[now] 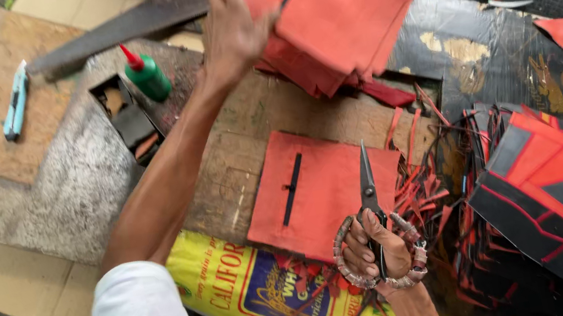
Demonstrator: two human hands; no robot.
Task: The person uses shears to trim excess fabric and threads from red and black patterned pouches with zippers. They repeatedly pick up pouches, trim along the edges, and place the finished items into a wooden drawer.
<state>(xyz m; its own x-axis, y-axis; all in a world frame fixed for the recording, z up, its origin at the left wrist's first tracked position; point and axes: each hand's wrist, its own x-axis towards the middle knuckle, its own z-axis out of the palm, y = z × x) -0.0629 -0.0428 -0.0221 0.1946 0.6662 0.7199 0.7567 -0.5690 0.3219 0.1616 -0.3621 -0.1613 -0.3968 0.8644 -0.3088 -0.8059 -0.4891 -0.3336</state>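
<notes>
The left hand (232, 32) is stretched far out toward 12 o'clock, fingers pinched on the near edge of a stack of red fabric squares (333, 14), which fans off toward 1 o'clock. The right hand (378, 249) stays close to the body, closed through the wrapped handles of scissors (369, 200) whose shut blades point at 12 o'clock, their tip over a single red fabric square with a black slit (310, 191). A green glue bottle (147, 74) stands at 9 o'clock of the left hand.
</notes>
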